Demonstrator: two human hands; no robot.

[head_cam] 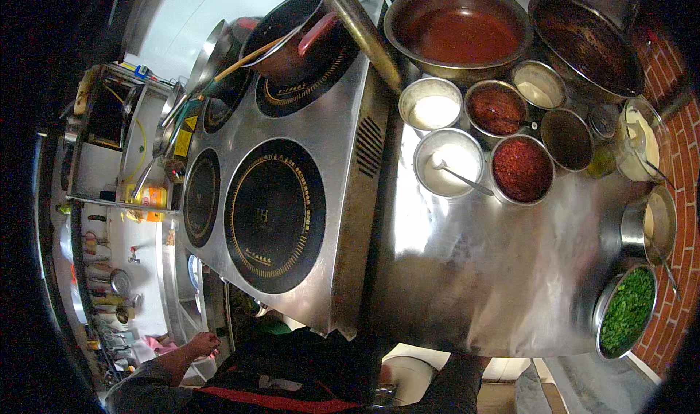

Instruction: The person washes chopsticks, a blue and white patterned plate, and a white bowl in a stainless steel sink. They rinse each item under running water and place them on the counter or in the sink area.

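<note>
My left hand [204, 345] is at the lower left, with its fingers curled, beside a metal counter; whether it holds anything is too small to make out. Out of view is my right hand. Before me stands a steel induction cooktop [342, 206] with several round black plates, the nearest one [275, 217] bare. On the steel table [492, 272] to its right is a bowl of white granules [451, 165] with a metal spoon [465, 180] in it. Beside that sit a pot of red chili paste [522, 169], a darker red sauce [496, 108] and a bowl of white powder [432, 108].
A black pot [290, 48] with a wooden stick stands on a rear plate. Behind the bowls are a wide basin of red liquid [459, 31] and a tilted dark pan [588, 42]. Chopped greens [628, 311] fill a bowl at the table's right edge. A metal pipe [361, 31] slants overhead.
</note>
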